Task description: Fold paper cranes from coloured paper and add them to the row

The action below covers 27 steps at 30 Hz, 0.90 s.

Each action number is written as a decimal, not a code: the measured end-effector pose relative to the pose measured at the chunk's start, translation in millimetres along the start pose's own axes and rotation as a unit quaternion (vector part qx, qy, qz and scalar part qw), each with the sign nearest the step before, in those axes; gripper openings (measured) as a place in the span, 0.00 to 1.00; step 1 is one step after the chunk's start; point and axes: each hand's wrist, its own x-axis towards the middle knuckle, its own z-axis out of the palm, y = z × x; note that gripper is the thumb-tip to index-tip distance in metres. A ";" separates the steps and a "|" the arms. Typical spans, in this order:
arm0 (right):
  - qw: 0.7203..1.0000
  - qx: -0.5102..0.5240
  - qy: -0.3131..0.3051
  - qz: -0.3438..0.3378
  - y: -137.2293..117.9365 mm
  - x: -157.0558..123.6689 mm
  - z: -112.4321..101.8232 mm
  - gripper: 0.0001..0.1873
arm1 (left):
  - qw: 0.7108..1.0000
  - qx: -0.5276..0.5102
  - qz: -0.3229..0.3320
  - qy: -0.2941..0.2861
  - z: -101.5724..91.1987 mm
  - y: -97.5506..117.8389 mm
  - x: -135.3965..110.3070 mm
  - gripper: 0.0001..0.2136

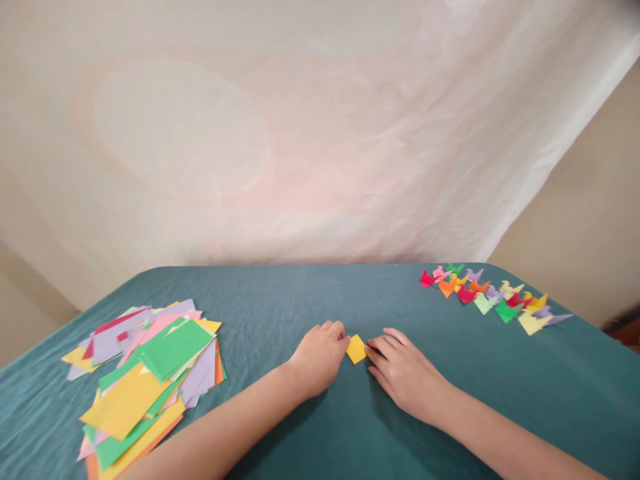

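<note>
A small square of folded yellow paper (357, 349) lies on the table in front of me, one corner pointing toward me. My left hand (320, 357) has its fingers curled together, with the fingertips at the paper's left corner. From the other side, my right hand (400, 370) grips the right corner with its fingertips, while its outer fingers stretch forward a little apart. The undersides of both hands' fingers are partly hidden.
A loose pile of coloured paper sheets (175, 350) spreads over the table's left side. Several small folded paper cranes (509, 311) stand in rows at the back right. A teal cloth (280, 293) covers the table, and a pale sheet (320, 147) hangs behind it.
</note>
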 end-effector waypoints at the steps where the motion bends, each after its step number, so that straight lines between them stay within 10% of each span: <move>1: 1.000 0.001 0.001 0.000 -0.3 0.0 -0.3 0.09 | 1.000 -0.001 0.003 0.007 0.3 3.1 -3.4 0.14; 27: 0.993 0.110 0.040 0.016 7.3 -4.2 3.2 0.13 | 0.996 -0.038 0.058 0.055 18.6 15.2 -21.9 0.17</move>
